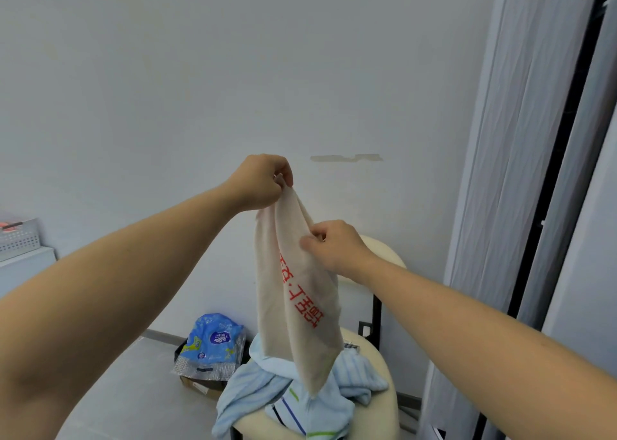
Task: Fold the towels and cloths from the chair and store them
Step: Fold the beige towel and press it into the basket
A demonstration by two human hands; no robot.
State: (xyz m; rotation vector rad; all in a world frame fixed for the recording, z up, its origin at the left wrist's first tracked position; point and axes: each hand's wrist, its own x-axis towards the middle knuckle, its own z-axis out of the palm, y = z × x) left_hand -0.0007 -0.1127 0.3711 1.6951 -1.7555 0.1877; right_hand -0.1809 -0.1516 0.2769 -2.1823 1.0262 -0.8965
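A beige cloth (293,309) with red printed characters hangs in the air above the chair. My left hand (262,182) pinches its top corner, raised high. My right hand (337,246) pinches the cloth's right edge lower down. The cloth's bottom tip dangles onto a heap of light blue towels (253,389) and a striped cloth (293,416) piled on the cream chair seat (384,366). The chair's cream backrest (387,256) shows behind my right hand.
A blue plastic package (213,339) sits in a dark box on the floor left of the chair. A white perforated basket (18,236) stands on a shelf at far left. A grey curtain (521,172) hangs at right. A white wall is straight ahead.
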